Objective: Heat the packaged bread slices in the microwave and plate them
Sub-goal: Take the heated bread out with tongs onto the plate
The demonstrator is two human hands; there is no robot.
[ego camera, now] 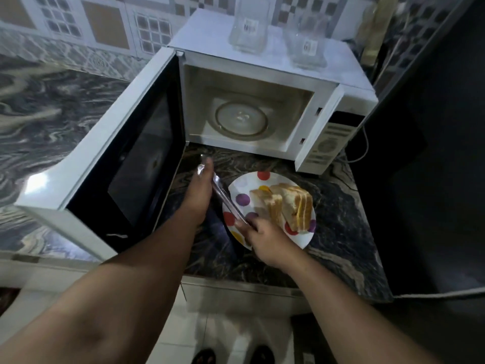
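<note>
Bread: two stacks point(288, 206), one plate point(262, 179), frame centre.
Jars: two point(249, 24), on the microwave point(262, 72).
Right hand point(265, 240): fingers clamped on tongs point(225, 198).
Left hand point(199, 195): fingers straight, touching tongs.

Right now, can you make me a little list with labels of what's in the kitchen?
microwave: white microwave, door open, glass turntable bare
plate: white plate with coloured dots on the dark marble counter
bread: stacked bread slices on the plate
tongs: shiny metal tongs, gripped by the right hand
left hand: reaching beside the tongs; grip unclear
on top: two clear jars
</note>
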